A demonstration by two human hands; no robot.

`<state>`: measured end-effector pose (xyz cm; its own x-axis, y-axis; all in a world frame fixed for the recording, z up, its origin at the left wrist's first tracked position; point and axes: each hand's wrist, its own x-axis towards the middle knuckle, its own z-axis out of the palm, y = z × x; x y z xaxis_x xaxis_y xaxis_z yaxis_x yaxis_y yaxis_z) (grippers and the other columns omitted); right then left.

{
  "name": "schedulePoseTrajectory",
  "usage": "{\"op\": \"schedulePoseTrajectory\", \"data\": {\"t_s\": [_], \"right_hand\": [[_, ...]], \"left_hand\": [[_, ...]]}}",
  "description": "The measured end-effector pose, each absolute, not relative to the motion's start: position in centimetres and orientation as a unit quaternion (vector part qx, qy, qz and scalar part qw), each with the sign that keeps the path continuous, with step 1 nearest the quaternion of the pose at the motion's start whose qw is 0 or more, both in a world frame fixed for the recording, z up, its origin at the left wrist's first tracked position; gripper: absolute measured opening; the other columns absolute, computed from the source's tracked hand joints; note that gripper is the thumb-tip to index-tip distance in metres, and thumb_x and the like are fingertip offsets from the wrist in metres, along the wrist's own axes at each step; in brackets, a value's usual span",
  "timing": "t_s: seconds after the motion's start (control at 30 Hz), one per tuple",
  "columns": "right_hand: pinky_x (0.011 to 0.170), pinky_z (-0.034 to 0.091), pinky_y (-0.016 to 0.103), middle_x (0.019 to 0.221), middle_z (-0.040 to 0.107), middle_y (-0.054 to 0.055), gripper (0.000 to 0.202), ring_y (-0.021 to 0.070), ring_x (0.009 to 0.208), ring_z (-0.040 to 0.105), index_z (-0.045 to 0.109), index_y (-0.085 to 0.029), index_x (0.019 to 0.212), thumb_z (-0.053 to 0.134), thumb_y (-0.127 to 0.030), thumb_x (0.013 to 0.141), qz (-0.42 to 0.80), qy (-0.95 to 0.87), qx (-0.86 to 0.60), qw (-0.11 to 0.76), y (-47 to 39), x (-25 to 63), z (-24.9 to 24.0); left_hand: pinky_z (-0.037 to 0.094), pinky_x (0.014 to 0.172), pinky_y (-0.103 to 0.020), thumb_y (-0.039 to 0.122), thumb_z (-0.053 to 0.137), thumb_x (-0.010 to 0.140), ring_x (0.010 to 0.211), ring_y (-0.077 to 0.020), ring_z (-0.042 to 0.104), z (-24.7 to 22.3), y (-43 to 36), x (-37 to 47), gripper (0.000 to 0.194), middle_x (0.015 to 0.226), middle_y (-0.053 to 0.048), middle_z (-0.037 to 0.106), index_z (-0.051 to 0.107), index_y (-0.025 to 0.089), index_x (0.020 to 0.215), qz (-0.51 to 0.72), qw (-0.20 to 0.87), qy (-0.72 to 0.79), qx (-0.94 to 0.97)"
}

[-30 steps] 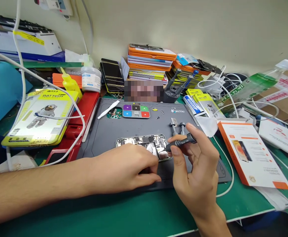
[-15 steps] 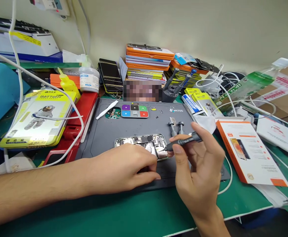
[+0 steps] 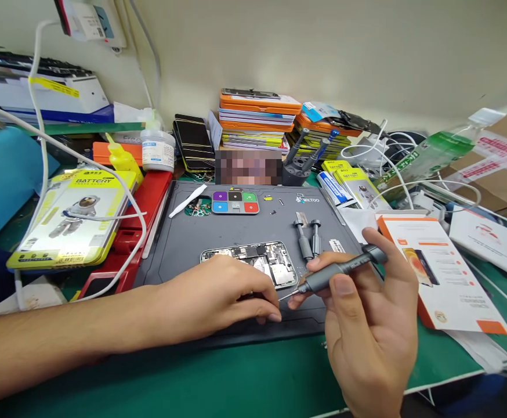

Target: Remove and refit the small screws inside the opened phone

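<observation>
An opened phone (image 3: 282, 271) lies on the dark grey mat (image 3: 253, 229), its inner parts showing. Across its near edge rests my left hand (image 3: 236, 290), fingers curled and closed; whatever they pinch is too small or hidden to name. My right hand (image 3: 366, 313) holds a grey screwdriver (image 3: 336, 274), tilted with its tip down to the left. That tip is just off the phone's near right corner, close to my left fingertips. Two more grey screwdrivers (image 3: 309, 241) lie on the mat behind the phone.
On the mat's back part are a coloured organiser tray (image 3: 235, 202) and a white pry tool (image 3: 188, 201). Battery packs (image 3: 75, 217) and a red case (image 3: 149, 203) stand left. An orange-white box (image 3: 457, 273) lies right; a screwdriver holder (image 3: 297, 169) stands behind.
The screwdriver has come off the phone toward me, its tip now near my left fingers. My right hand has moved slightly right and down. The camera view has shifted a little.
</observation>
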<state>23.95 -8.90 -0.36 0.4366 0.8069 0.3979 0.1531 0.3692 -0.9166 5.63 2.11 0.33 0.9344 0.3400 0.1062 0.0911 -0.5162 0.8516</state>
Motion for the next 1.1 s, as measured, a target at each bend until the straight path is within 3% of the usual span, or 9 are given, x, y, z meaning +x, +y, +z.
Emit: {"op": "schedulePoseTrajectory", "data": {"t_s": [0.13,0.27,0.33,0.43,0.57,0.8,1.1], "right_hand": [[0.055,0.066,0.028,0.102,0.074,0.004,0.048,0.0153,0.071,0.073,0.05,-0.034,0.154,0.06,-0.024,0.108,0.232,-0.482,-0.517,0.669,-9.0,23.8,-0.3],[0.04,0.05,0.02,0.103,0.075,0.004,0.048,0.0113,0.06,0.064,0.05,-0.034,0.154,0.06,-0.023,0.108,0.216,-0.481,-0.535,0.66,-9.1,23.9,-0.4],[0.039,0.047,0.02,0.103,0.076,0.004,0.048,0.0116,0.06,0.065,0.05,-0.034,0.153,0.06,-0.023,0.108,0.212,-0.482,-0.532,0.664,-9.1,23.9,-0.5],[0.048,0.057,0.024,0.103,0.077,0.005,0.048,0.0174,0.075,0.073,0.05,-0.034,0.153,0.062,-0.024,0.108,0.203,-0.477,-0.533,0.669,-9.1,24.1,-0.7],[0.072,0.07,0.037,0.104,0.079,0.004,0.048,0.0218,0.088,0.078,0.052,-0.036,0.151,0.064,-0.023,0.106,0.21,-0.465,-0.536,0.673,-9.4,24.3,-0.6],[0.077,0.069,0.027,0.101,0.08,0.003,0.045,0.0165,0.087,0.076,0.055,-0.033,0.148,0.065,-0.021,0.106,0.237,-0.443,-0.525,0.688,-9.3,24.6,-0.2],[0.066,0.07,0.029,0.098,0.08,0.002,0.04,0.0168,0.077,0.077,0.056,-0.032,0.145,0.066,-0.026,0.106,0.275,-0.435,-0.511,0.688,-9.3,24.9,0.0]], "left_hand": [[0.051,0.081,-0.021,0.03,0.065,0.11,0.09,-0.0161,0.077,0.6,1.9,5.6,0.02,0.102,-0.004,0.083,0.079,0.016,0.104,0.142,0.478,0.116,0.859],[0.049,0.082,-0.021,0.029,0.06,0.112,0.09,-0.0151,0.076,1.0,1.8,5.5,0.022,0.101,-0.004,0.082,0.077,0.016,0.106,0.128,0.491,0.131,0.851],[0.048,0.081,-0.021,0.031,0.058,0.113,0.088,-0.0144,0.074,1.2,1.7,5.4,0.024,0.098,-0.002,0.081,0.076,0.017,0.105,0.126,0.487,0.137,0.853],[0.047,0.081,-0.021,0.032,0.055,0.114,0.087,-0.014,0.071,1.3,1.7,5.4,0.026,0.096,-0.001,0.078,0.074,0.018,0.103,0.124,0.487,0.145,0.853],[0.047,0.081,-0.021,0.029,0.055,0.114,0.087,-0.0137,0.069,1.5,1.6,5.4,0.022,0.097,-0.001,0.076,0.071,0.019,0.103,0.125,0.491,0.143,0.85],[0.048,0.082,-0.02,0.025,0.054,0.114,0.086,-0.0131,0.066,1.9,1.6,5.4,0.019,0.098,-0.002,0.073,0.069,0.018,0.105,0.137,0.484,0.107,0.858],[0.051,0.081,-0.021,0.025,0.055,0.113,0.088,-0.0148,0.069,1.7,1.7,5.3,0.016,0.101,-0.005,0.076,0.068,0.019,0.104,0.139,0.484,0.089,0.859]]}}
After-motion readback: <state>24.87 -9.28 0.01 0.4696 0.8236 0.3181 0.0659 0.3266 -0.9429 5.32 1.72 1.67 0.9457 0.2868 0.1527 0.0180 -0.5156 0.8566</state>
